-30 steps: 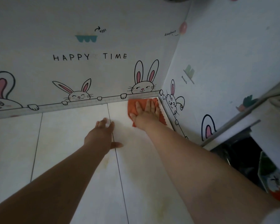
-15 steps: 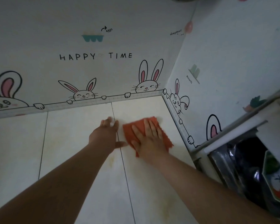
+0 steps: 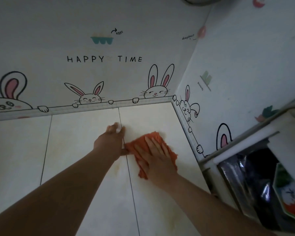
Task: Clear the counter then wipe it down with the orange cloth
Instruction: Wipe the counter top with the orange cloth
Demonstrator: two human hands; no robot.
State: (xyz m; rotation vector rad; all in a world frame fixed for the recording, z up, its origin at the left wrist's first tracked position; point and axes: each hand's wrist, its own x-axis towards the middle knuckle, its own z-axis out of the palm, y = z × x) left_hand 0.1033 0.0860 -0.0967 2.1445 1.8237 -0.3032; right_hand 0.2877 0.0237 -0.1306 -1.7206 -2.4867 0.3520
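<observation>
Head view: the tabletop (image 3: 85, 150) is a pale tiled surface running into a corner where two walls with rabbit drawings meet. No loose things stand on the part that shows, so the clearing looks done and the wiping is the step in hand.

The orange cloth (image 3: 144, 142) lies flat on the tile right of the dark grout line (image 3: 129, 171), a short way out from the corner. The right hand (image 3: 156, 157) lies palm down on top of it, fingers spread wide and flat, pressing rather than gripping; the cloth shows beyond the fingertips and on both sides of the palm. Its longer stretch runs roughly from far-left to near-right, along the line of the forearm.

The left hand (image 3: 111, 142) rests flat and empty on the tabletop just left of the cloth, fingers spread, its thumb touching or nearly touching the cloth's left edge; which of the two I cannot tell. It seems to serve as a brace.

The right hand is the one on the cloth, so the next stroke falls to it. The unwiped tile lies toward the person and to the left, across the grout line, where faint yellowish staining (image 3: 117, 167) shows; the left hand sits in that path.
</observation>
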